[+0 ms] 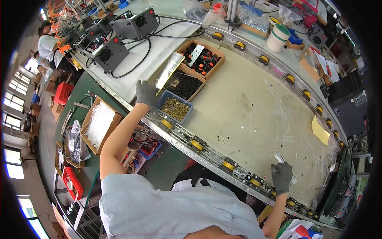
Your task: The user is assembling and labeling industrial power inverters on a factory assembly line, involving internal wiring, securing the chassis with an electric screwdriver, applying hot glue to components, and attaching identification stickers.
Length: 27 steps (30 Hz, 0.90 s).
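Note:
My left hand, in a grey glove, is at the left edge of the work surface. Its fingers are closed at the lower end of a shiny sheet with a yellow edge, which slants over the parts boxes. My right hand, also gloved in grey, is low over the right part of the surface with its fingers curled. A small white strip with dark bars shows just beyond its fingers, and another pale striped piece beside it. Whatever lies inside the right fingers is hidden.
Beside the sheet stand a blue bin of brass-coloured parts, a box of small black parts and a carton of black and orange parts. Roller rails with yellow wheels border the surface. Grey powered units stand at the back left.

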Available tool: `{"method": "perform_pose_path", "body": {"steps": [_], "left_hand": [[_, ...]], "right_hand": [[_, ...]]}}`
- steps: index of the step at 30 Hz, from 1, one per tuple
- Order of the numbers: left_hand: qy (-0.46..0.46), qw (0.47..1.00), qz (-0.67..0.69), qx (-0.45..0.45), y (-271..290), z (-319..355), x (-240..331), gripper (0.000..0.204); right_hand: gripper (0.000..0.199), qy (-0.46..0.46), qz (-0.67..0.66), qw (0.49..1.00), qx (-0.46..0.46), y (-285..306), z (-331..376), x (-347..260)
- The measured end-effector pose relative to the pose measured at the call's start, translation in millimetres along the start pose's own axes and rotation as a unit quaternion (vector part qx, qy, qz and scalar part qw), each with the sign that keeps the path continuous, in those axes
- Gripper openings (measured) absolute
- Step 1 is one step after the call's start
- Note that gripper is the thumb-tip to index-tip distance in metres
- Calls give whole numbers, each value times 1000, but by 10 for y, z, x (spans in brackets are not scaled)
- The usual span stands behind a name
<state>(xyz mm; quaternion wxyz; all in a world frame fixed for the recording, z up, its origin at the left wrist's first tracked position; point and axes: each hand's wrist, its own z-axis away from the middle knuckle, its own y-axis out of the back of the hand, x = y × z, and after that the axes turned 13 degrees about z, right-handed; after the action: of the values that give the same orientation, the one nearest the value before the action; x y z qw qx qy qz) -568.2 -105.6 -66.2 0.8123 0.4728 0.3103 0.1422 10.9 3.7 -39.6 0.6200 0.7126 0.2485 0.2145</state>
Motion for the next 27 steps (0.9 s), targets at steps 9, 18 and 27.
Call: {"method": "perform_pose_path", "body": {"steps": [9, 18, 27], "left_hand": [[97, 936, 181, 287, -299, -480, -310, 32], [-178, 834, 522, 11, 698, 147, -538, 31], [0, 937, 229, 265, -71, 106, -209, 32]], "right_hand": [[14, 59, -29, 995, 72, 30, -156, -204], [16, 67, -2, 995, 78, 43, -338, -255], [34, -13, -559, 799, -222, -66, -1841, -1920]]}}
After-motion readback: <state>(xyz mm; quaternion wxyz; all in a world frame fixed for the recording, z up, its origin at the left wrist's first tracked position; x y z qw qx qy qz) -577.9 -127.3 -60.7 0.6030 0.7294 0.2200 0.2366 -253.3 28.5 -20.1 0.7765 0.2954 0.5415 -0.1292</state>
